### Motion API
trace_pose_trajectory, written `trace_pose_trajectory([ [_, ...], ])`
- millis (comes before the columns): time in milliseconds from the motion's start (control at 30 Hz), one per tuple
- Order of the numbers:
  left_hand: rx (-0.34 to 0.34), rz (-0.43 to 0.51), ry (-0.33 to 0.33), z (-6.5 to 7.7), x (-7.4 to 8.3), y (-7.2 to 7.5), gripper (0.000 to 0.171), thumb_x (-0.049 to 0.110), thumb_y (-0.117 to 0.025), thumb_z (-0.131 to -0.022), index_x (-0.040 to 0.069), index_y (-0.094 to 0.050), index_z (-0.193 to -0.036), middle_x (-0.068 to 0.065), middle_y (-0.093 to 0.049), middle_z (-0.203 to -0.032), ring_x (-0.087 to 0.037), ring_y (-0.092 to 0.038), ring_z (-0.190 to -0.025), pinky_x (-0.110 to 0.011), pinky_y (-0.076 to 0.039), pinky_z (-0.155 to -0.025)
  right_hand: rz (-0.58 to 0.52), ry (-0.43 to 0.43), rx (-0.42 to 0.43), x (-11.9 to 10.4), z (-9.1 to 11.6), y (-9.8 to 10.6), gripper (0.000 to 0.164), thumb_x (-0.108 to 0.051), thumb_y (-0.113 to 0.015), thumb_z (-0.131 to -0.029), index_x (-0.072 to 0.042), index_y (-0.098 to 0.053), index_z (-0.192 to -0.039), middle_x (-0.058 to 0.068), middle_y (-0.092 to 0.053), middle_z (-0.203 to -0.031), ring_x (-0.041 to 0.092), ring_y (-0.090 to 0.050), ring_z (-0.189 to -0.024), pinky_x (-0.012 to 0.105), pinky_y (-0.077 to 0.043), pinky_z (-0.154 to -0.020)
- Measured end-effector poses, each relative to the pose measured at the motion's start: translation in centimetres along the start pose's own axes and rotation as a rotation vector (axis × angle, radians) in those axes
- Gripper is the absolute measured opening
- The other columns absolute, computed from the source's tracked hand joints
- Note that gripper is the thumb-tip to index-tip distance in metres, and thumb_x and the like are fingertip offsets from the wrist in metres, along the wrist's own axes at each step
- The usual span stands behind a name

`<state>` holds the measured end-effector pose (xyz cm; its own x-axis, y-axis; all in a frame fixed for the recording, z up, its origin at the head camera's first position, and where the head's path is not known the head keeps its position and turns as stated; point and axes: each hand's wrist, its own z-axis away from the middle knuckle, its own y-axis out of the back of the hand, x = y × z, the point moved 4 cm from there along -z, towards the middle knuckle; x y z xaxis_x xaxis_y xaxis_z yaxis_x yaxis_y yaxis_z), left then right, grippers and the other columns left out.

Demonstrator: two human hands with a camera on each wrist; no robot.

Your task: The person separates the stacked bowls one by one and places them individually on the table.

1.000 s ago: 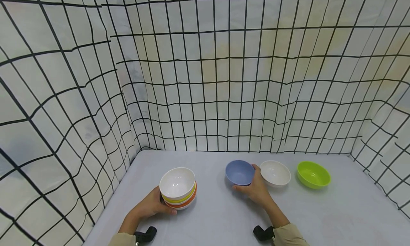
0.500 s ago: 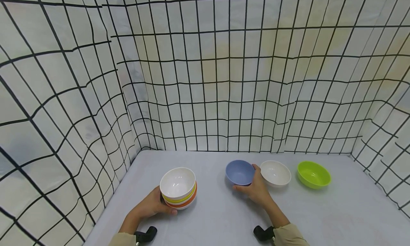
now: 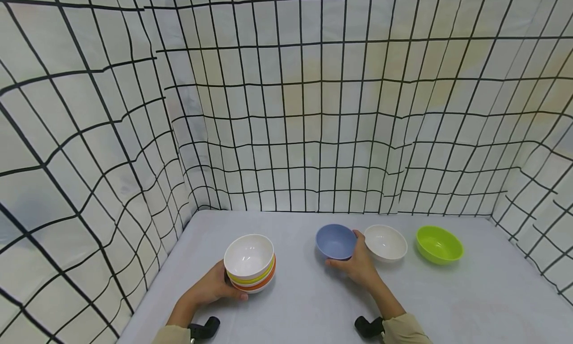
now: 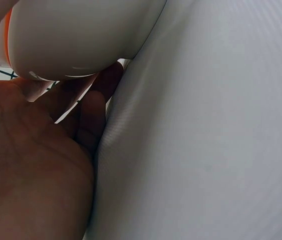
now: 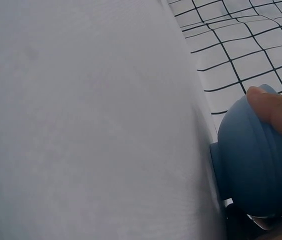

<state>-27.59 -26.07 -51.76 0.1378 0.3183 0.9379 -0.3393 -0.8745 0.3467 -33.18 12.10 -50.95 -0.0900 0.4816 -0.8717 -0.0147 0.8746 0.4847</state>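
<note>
In the head view a stack of bowls [image 3: 248, 257] stands on the table's left half, a white bowl on top and yellow and orange ones showing below it. My left hand [image 3: 215, 287] holds the stack from its left side, thumb across the front; in the left wrist view its fingers reach behind the lowest white bowl [image 4: 81, 37]. Right of centre is a blue bowl [image 3: 334, 240], gripped by my right hand [image 3: 358, 264] at its right side. The right wrist view shows the blue bowl's foot [image 5: 219, 172] at the table surface and the thumb [image 5: 273, 110] against its wall.
A shallow white bowl [image 3: 385, 242] sits just right of my right hand, and a lime green bowl [image 3: 438, 244] stands farther right. White cloth covers the table [image 3: 291, 304]. Black-gridded white walls [image 3: 295, 135] rise behind it and at both sides.
</note>
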Motion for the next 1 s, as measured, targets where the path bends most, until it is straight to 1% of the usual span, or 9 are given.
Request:
trace_pose_trajectory([
  [233,-0.006,0.012,-0.004,0.0,0.0,0.0,0.109,0.011,-0.096,-0.066,0.013,-0.033,-0.155,-0.013,-0.05,-0.152,0.001,-0.051,-0.129,-0.008,-0.033,-0.105,0.003,-0.002,-0.01,-0.1,0.0,0.0,0.128,-0.03,-0.095,-0.071,0.003,-0.007,-0.158,0.032,-0.031,-0.157,0.05,-0.04,-0.141,0.064,-0.037,-0.115],
  [400,-0.007,0.015,-0.001,0.0,0.1,0.0,0.109,0.012,-0.096,-0.067,0.014,-0.033,-0.155,-0.012,-0.05,-0.152,0.001,-0.051,-0.129,-0.01,-0.032,-0.107,0.004,-0.008,-0.014,-0.3,0.1,0.1,0.129,-0.032,-0.095,-0.072,0.001,-0.006,-0.159,0.032,-0.029,-0.159,0.05,-0.039,-0.142,0.064,-0.037,-0.115],
  [533,-0.01,0.018,-0.008,0.0,0.2,0.0,0.109,0.011,-0.096,-0.066,0.014,-0.033,-0.155,-0.012,-0.05,-0.152,0.002,-0.051,-0.129,-0.008,-0.032,-0.106,-0.002,0.005,-0.009,-0.6,0.1,0.3,0.129,-0.032,-0.094,-0.072,-0.001,-0.006,-0.16,0.03,-0.026,-0.162,0.049,-0.036,-0.145,0.064,-0.036,-0.116],
  [633,-0.01,0.02,-0.015,0.0,0.2,-0.1,0.109,0.011,-0.096,-0.066,0.013,-0.033,-0.155,-0.013,-0.05,-0.152,0.003,-0.051,-0.129,-0.007,-0.032,-0.106,-0.013,0.017,-0.002,-1.0,0.1,0.4,0.127,-0.03,-0.094,-0.072,-0.002,-0.007,-0.16,0.028,-0.022,-0.164,0.048,-0.031,-0.148,0.064,-0.032,-0.119],
  [733,-0.006,0.008,-0.013,0.0,0.3,-0.1,0.109,0.012,-0.096,-0.066,0.013,-0.033,-0.155,-0.012,-0.051,-0.151,0.003,-0.051,-0.128,-0.025,-0.033,-0.117,-0.02,0.024,0.004,-1.3,0.1,0.6,0.126,-0.028,-0.094,-0.072,-0.003,-0.007,-0.16,0.026,-0.021,-0.166,0.046,-0.027,-0.151,0.063,-0.029,-0.121],
  [800,-0.003,-0.005,-0.009,0.1,0.3,-0.1,0.109,0.013,-0.096,-0.067,0.013,-0.033,-0.155,-0.011,-0.051,-0.151,0.002,-0.051,-0.129,-0.036,-0.033,-0.119,-0.018,0.029,0.005,-1.5,0.1,0.7,0.126,-0.03,-0.094,-0.072,-0.003,-0.008,-0.16,0.025,-0.021,-0.166,0.045,-0.027,-0.152,0.063,-0.028,-0.122],
  [867,-0.001,-0.014,-0.003,0.1,0.3,0.0,0.109,0.013,-0.096,-0.067,0.014,-0.033,-0.155,-0.011,-0.051,-0.151,0.002,-0.051,-0.129,-0.039,-0.032,-0.12,-0.012,0.035,0.006,-1.7,0.2,0.8,0.126,-0.032,-0.094,-0.072,-0.004,-0.008,-0.16,0.025,-0.022,-0.166,0.045,-0.027,-0.152,0.063,-0.028,-0.122],
  [1000,-0.007,0.0,-0.007,0.1,0.1,-0.1,0.108,0.012,-0.096,-0.067,0.014,-0.033,-0.155,-0.012,-0.051,-0.151,0.001,-0.051,-0.129,-0.015,-0.033,-0.11,-0.007,0.051,0.009,-2.2,0.2,1.0,0.125,-0.034,-0.093,-0.073,-0.005,-0.009,-0.16,0.023,-0.022,-0.167,0.045,-0.025,-0.153,0.064,-0.029,-0.121],
])
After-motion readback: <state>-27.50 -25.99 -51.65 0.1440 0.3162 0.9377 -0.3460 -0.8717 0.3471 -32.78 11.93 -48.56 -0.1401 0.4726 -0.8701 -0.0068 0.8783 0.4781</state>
